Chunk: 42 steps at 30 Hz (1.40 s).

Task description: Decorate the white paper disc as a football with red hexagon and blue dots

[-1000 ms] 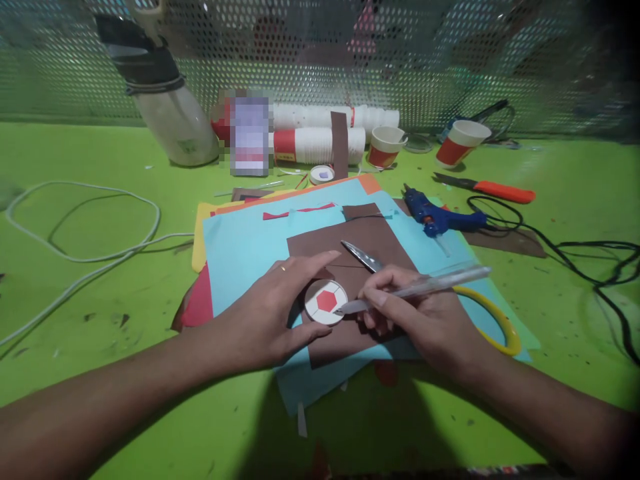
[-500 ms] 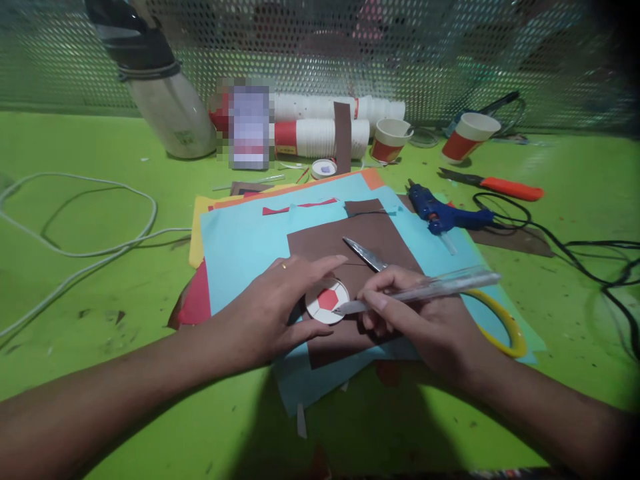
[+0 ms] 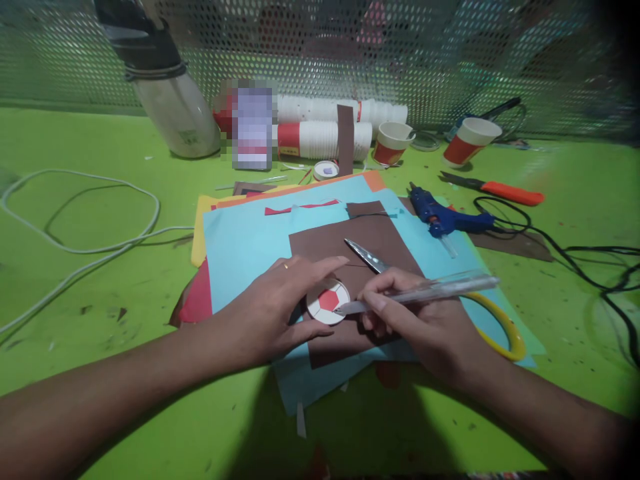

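Note:
A round white disc (image 3: 314,308) with a red hexagon and dark lines, like a football pattern, is over a brown sheet (image 3: 320,240). My left hand (image 3: 287,300) curves around its left side, thumb along the lower edge and index finger above, steadying it. In my right hand (image 3: 400,303) is a clear-barrelled pen (image 3: 450,287), its tip at the hexagon's lower right edge. Scissors with a yellow handle (image 3: 515,343) lie partly hidden under that hand, blades (image 3: 365,255) pointing away to the left.
Light blue paper (image 3: 240,253) lies beneath the brown sheet. A blue glue gun (image 3: 435,213), its black cord (image 3: 570,257) and an orange-handled cutter (image 3: 515,193) are at right. Paper cups (image 3: 393,143), stacked cups (image 3: 325,140) and a bottle (image 3: 177,117) stand or lie behind. A white cable (image 3: 100,250) loops left.
The whole view has shifted very slightly. Both hands keep nearly the same pose, and the pen tip stays at the hexagon's edge.

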Available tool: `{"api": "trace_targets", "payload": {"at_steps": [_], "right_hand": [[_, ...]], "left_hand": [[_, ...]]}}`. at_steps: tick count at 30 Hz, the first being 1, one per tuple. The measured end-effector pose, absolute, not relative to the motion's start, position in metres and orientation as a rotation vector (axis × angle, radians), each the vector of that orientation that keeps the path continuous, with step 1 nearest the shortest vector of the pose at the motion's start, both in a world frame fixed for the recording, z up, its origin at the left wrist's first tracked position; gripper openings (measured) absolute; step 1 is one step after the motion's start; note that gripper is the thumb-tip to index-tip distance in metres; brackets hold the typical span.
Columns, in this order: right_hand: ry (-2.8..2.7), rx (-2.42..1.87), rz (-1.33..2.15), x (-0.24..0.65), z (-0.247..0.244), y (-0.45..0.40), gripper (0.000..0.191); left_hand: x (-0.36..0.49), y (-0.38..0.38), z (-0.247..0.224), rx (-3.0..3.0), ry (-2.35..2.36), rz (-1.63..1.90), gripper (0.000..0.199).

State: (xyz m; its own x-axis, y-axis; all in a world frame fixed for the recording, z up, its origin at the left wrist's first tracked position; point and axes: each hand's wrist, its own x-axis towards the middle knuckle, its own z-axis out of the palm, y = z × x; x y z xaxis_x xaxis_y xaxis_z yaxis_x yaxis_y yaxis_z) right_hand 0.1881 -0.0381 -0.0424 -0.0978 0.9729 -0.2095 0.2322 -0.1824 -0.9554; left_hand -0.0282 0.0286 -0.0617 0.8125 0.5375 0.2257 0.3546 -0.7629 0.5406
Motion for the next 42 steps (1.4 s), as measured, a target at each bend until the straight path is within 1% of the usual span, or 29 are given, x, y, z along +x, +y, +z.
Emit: {"api": "trace_targets", "payload": {"at_steps": [19, 32, 37, 42], "right_hand": [[-1.315, -1.413, 1.318, 0.1863, -0.0433, -0.0384, 0.016], [-1.404, -1.447, 1.298, 0.1892, -0.0443, -0.0393, 0.016], [-1.379, -1.437, 1.329, 0.1886, -0.0431, -0.0396, 0.014], [-1.341, -1.436, 1.329, 0.1873, -0.0415, -0.0382, 0.015]], "left_hand": [[-0.0284, 0.0283, -0.0604, 2.520, 0.682, 0.479, 0.064], [-0.0287, 0.0293, -0.0632, 2.537, 0.647, 0.501, 0.064], [-0.0289, 0.0299, -0.0630, 2.536, 0.646, 0.498, 0.066], [-0.0296, 0.0284, -0.0620, 2.537, 0.630, 0.515, 0.061]]}}
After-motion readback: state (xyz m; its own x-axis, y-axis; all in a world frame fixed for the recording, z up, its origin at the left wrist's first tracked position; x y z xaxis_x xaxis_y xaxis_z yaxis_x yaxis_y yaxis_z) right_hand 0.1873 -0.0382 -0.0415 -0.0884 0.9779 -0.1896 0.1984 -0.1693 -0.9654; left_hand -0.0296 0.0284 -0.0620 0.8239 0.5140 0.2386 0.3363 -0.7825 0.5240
